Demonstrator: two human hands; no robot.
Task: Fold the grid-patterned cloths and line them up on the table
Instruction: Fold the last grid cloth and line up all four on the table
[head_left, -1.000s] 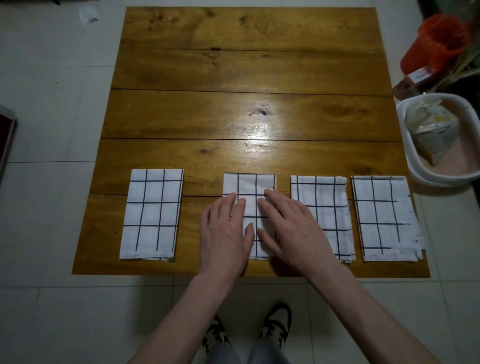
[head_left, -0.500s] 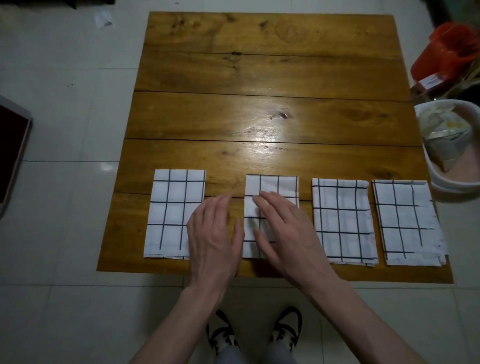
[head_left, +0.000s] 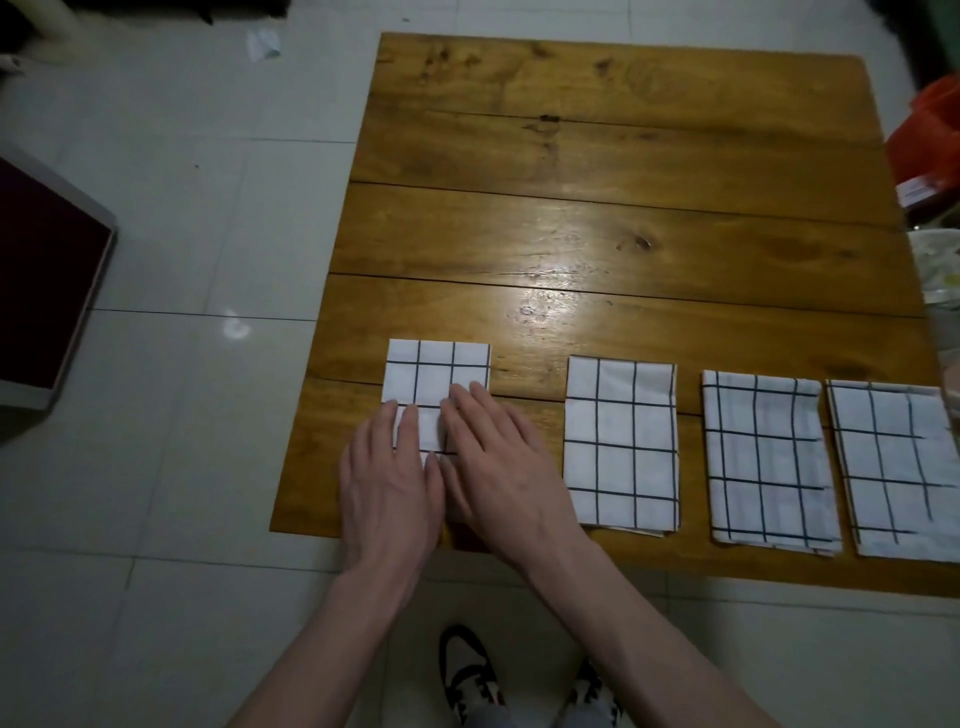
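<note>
Both hands lie flat with fingers straight: the left hand (head_left: 387, 488) and right hand (head_left: 501, 470) press side by side on the leftmost cloth (head_left: 439, 376), covering its near half. It sits at the near left of the wooden table (head_left: 623, 208). Right of it along the table's near edge lie three more folded cloths: second cloth (head_left: 621, 444), third cloth (head_left: 766, 460), fourth cloth (head_left: 893, 470). Off the table's right side stand an orange container (head_left: 930, 135) and a boxed label (head_left: 917, 195), its writing unreadable.

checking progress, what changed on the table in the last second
Both hands left the second folded grid-patterned cloth and shifted left: the left hand and right hand now press flat on the leftmost folded cloth. All four cloths stayed in their row on the wooden table; the view swung left.
</note>
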